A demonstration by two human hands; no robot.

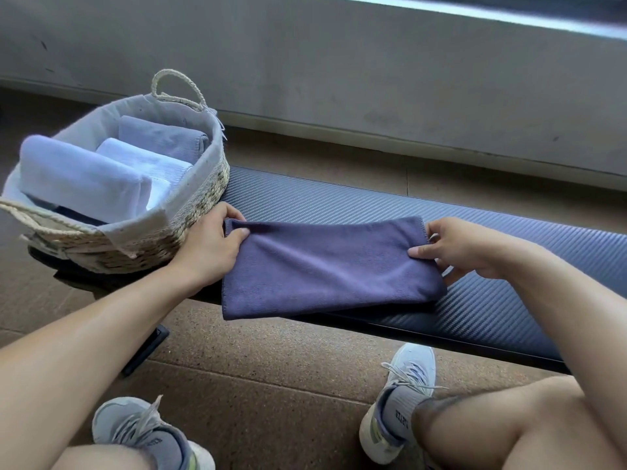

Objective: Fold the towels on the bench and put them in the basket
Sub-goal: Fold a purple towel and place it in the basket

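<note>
A dark purple towel [325, 269] lies folded across the blue padded bench [492, 300], its near edge hanging a little over the bench's front. My left hand [210, 242] pinches the towel's far left corner, thumb on top. My right hand [464, 249] pinches the far right corner. Left of the towel on the bench end stands a woven basket [190, 212] with a cloth liner. Inside it lie a folded light blue towel [78, 181], a white one [146, 164] and a grey-blue one [163, 135].
A grey concrete wall [339, 62] runs behind the bench. Brown speckled floor [271, 368] lies in front, with my two grey sneakers [403, 401] and bare knees at the bottom of the view. The basket's rope handles stick up at its far and near ends.
</note>
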